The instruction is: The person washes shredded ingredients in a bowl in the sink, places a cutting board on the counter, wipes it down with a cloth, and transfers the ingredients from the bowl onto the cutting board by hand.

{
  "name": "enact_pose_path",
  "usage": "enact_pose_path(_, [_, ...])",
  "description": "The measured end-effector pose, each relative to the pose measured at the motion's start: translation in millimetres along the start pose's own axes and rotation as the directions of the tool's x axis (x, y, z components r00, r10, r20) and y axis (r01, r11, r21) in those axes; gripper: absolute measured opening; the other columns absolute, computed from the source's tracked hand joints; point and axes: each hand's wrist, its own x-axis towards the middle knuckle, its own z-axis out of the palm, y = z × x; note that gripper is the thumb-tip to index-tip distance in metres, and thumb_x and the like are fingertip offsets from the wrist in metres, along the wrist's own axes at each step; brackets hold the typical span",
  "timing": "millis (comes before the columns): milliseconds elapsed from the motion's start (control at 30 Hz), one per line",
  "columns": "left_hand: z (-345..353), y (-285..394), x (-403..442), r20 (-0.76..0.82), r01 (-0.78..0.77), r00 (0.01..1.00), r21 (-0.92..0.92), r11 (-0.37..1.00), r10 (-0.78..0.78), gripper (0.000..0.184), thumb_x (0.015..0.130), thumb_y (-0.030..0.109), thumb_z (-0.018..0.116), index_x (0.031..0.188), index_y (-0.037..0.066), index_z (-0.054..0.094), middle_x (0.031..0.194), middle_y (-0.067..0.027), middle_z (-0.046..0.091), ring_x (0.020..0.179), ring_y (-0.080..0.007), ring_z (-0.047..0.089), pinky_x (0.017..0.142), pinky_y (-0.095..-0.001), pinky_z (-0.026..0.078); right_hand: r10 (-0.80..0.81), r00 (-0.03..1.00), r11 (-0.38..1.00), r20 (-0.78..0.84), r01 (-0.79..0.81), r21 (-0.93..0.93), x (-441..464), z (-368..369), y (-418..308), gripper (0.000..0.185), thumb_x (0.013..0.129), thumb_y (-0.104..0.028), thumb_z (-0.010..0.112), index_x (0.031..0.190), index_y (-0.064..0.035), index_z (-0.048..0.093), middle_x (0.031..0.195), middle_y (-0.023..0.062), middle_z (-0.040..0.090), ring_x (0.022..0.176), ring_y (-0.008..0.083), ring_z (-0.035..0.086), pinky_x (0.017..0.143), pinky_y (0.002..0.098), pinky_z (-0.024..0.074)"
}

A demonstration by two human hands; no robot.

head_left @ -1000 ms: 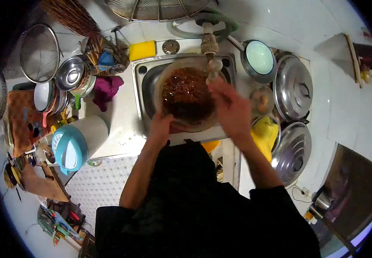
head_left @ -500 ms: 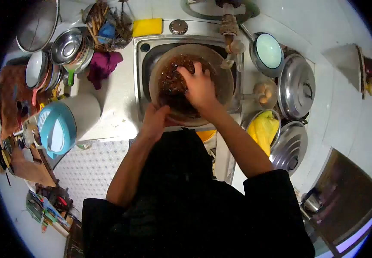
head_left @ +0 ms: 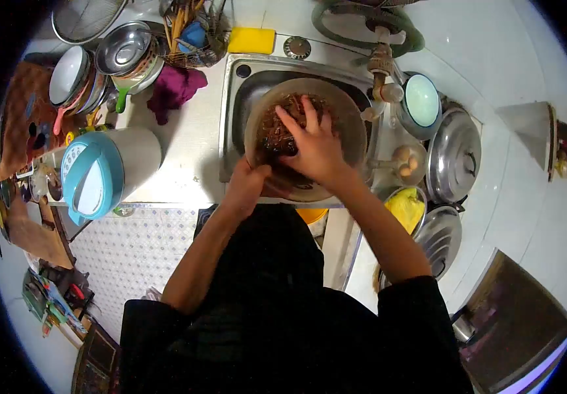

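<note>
A wide translucent bowl (head_left: 352, 121) rests in the metal sink (head_left: 236, 98), holding dark liquid and reddish-brown pieces (head_left: 280, 128) that I cannot identify. My left hand (head_left: 247, 187) is closed on the bowl's near-left rim. Over the bowl's middle, my right hand (head_left: 316, 148) has its fingers spread on top of the brown pieces, with nothing seen gripped. The faucet (head_left: 382, 69) stands at the back right of the sink, just beyond the bowl.
Left of the sink are a purple cloth (head_left: 173, 92), a blue-lidded container (head_left: 93, 177) and stacked bowls (head_left: 70, 75). A yellow sponge (head_left: 252, 41) lies behind. On the right stand a pan (head_left: 421, 102), eggs (head_left: 407, 161), a yellow cloth (head_left: 407, 209) and pot lids (head_left: 454, 156).
My right hand has gone from the faucet down into the bowl, and its fingers have spread over the pieces. My left hand stays at the rim. The camera view has shifted.
</note>
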Motion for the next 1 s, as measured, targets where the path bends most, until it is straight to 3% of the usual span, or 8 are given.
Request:
enact_pose_path(200, [20.0, 2.0, -6.7, -0.14, 0.089, 0.987, 0.026, 0.996, -0.084, 0.039, 0.085, 0.0, 0.045, 0.124, -0.004, 0.045, 0.1, -0.0174, 0.065, 0.077, -0.0307, 0.071, 0.066, -0.0427, 0.063, -0.011, 1.0, 0.999, 0.022, 0.011, -0.036, -15.3, 13.0, 30.5, 0.073, 0.071, -0.012, 0.074, 0.138, -0.0275, 0.05, 0.146, 0.0156, 0.037, 0.118, 0.049, 0.044, 0.1, 0.0525, 0.0429])
enact_pose_path(300, [16.6, -12.4, 4.6, -0.158, -0.102, 0.982, 0.016, 0.995, 0.103, 0.042, 0.085, 0.0, 0.045, 0.127, -0.003, 0.044, 0.097, -0.017, 0.066, 0.077, -0.0301, 0.071, 0.066, -0.0418, 0.063, -0.004, 0.995, 0.992, 0.096, -0.008, 0.125, -21.9, -28.4, 31.4, 0.062, 0.078, -0.011, 0.071, 0.136, -0.0233, 0.051, 0.147, 0.0152, 0.039, 0.125, 0.0453, 0.044, 0.104, 0.0494, 0.0408])
enact_pose_path(367, [2.4, -11.1, 4.6, 0.022, 0.053, 0.998, 0.01, 0.999, -0.053, 0.045, 0.086, -0.001, 0.044, 0.131, -0.002, 0.042, 0.099, -0.0167, 0.066, 0.08, -0.0294, 0.07, 0.065, -0.0399, 0.063, 0.065, 0.997, 0.975, 0.045, -0.073, 0.208, -22.2, -44.7, 33.4, 0.052, 0.086, -0.011, 0.065, 0.136, -0.0184, 0.052, 0.143, 0.0151, 0.045, 0.129, 0.0371, 0.045, 0.104, 0.046, 0.0414])
enact_pose_path(500, [-11.0, 8.8, 2.0, -0.061, 0.148, 0.988, 0.121, 0.981, -0.142, 0.047, 0.086, -0.003, 0.043, 0.133, -0.002, 0.04, 0.101, -0.0176, 0.065, 0.079, -0.0288, 0.07, 0.063, -0.0379, 0.063, 0.057, 0.981, 0.911, 0.184, -0.126, 0.393, -14.5, -23.1, 54.9, 0.044, 0.09, -0.01, 0.062, 0.133, -0.0136, 0.054, 0.137, 0.0145, 0.052, 0.125, 0.0318, 0.051, 0.103, 0.0425, 0.0433])
enact_pose_path(567, [-13.4, 17.0, 1.4, -0.109, 0.131, 0.987, 0.112, 0.985, -0.118, 0.046, 0.086, -0.003, 0.043, 0.131, -0.003, 0.041, 0.103, -0.0181, 0.065, 0.078, -0.0285, 0.07, 0.062, -0.037, 0.062, -0.31, 0.943, 0.924, -0.123, 0.329, 0.196, -3.7, -15.1, 48.6, 0.04, 0.088, -0.016, 0.062, 0.129, -0.0131, 0.057, 0.132, 0.0134, 0.056, 0.116, 0.0348, 0.056, 0.1, 0.0484, 0.0443])
enact_pose_path(700, [-27.3, 20.2, 3.5, -0.115, 0.128, 0.987, 0.121, 0.984, -0.114, 0.044, 0.086, -0.002, 0.045, 0.129, -0.004, 0.043, 0.103, -0.0183, 0.065, 0.079, -0.0288, 0.07, 0.061, -0.0371, 0.062, -0.313, 0.94, 0.884, -0.135, 0.34, 0.32, 18.4, 3.8, 46.6, 0.039, 0.09, -0.011, 0.062, 0.129, -0.0107, 0.057, 0.132, 0.0139, 0.054, 0.122, 0.0338, 0.052, 0.102, 0.0418, 0.0428])
enact_pose_path(767, [-24.1, 31.9, 2.9, -0.145, 0.18, 0.977, 0.147, 0.973, -0.158, 0.042, 0.086, -0.002, 0.046, 0.127, -0.005, 0.046, 0.104, -0.018, 0.065, 0.082, -0.0287, 0.07, 0.062, -0.0372, 0.062, -0.272, 0.946, 0.919, -0.178, 0.31, 0.244, 38.5, 15.0, 45.4, 0.039, 0.089, -0.025, 0.064, 0.126, -0.0134, 0.059, 0.127, 0.0141, 0.056, 0.115, 0.0365, 0.053, 0.102, 0.0481, 0.0401])
enact_pose_path(1000, [-20.2, 25.4, 12.8, -0.204, 0.189, 0.963, 0.035, 0.981, -0.178, 0.041, 0.085, -0.002, 0.047, 0.126, -0.006, 0.047, 0.103, -0.0185, 0.065, 0.081, -0.0292, 0.07, 0.062, -0.0373, 0.062, -0.16, 0.983, 0.912, -0.09, 0.183, 0.367, 58.2, 50.7, 43.2, 0.042, 0.089, -0.034, 0.061, 0.125, -0.012, 0.059, 0.127, 0.0178, 0.054, 0.117, 0.0366, 0.051, 0.104, 0.0487, 0.0376])
